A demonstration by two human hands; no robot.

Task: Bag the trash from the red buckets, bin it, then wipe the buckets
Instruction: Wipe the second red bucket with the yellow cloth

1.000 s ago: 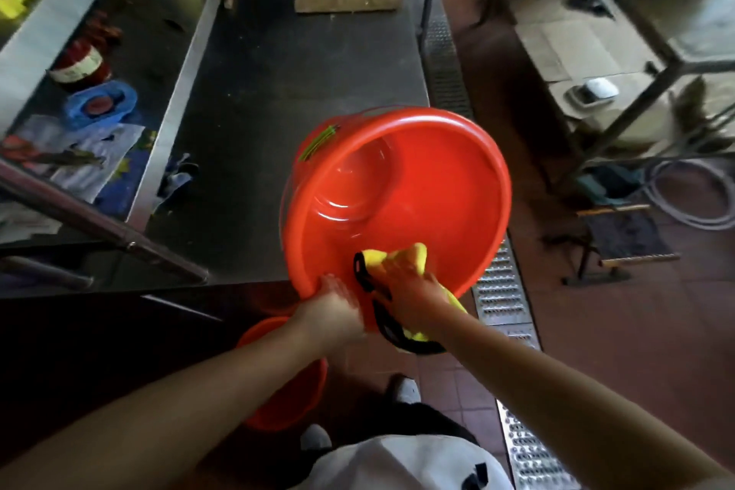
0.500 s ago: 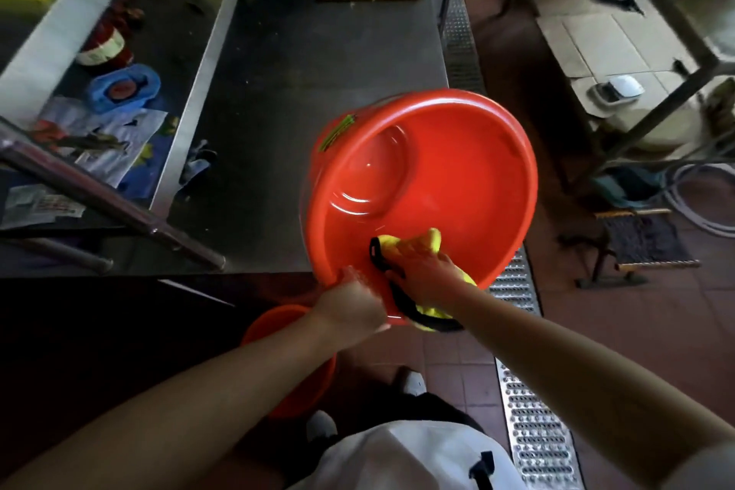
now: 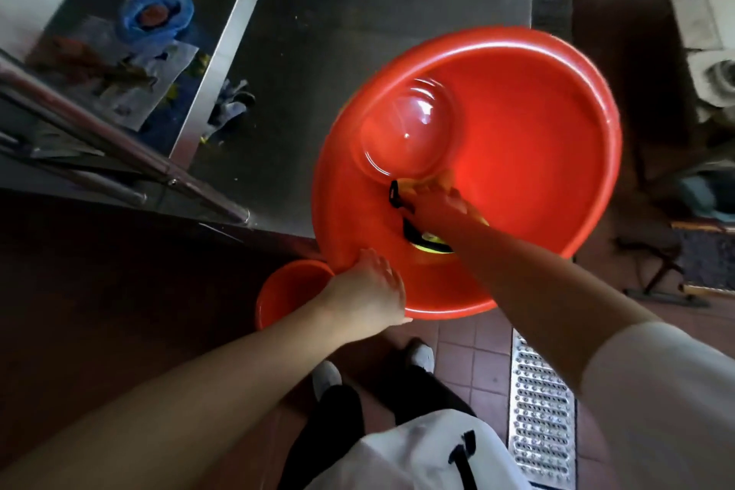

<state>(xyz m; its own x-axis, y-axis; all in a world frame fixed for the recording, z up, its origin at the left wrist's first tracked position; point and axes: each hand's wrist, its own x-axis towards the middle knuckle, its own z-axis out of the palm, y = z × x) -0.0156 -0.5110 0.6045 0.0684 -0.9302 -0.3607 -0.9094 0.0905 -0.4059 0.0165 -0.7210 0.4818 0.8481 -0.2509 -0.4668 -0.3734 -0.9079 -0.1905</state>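
Red bucket (image 3: 517, 155) is held tilted, mouth toward the camera, over the near edge of the steel table (image 3: 358, 32). Its near rim is gripped by the left hand (image 3: 368, 292), fingers wrapped round the edge at lower left. Right hand (image 3: 435, 207) is inside the bucket, closed on a yellow cloth (image 3: 431, 245) with black trim, pressed against the inner wall just below the round base. No trash is seen inside; the interior looks glossy. A second red bucket (image 3: 286, 290) is seen on the floor, below and left of the held one, partly hidden by the left wrist. A floor drain grate (image 3: 541, 410) is seen at right. Blue wrapper (image 3: 155, 14) and papers are seen on the table's left section.
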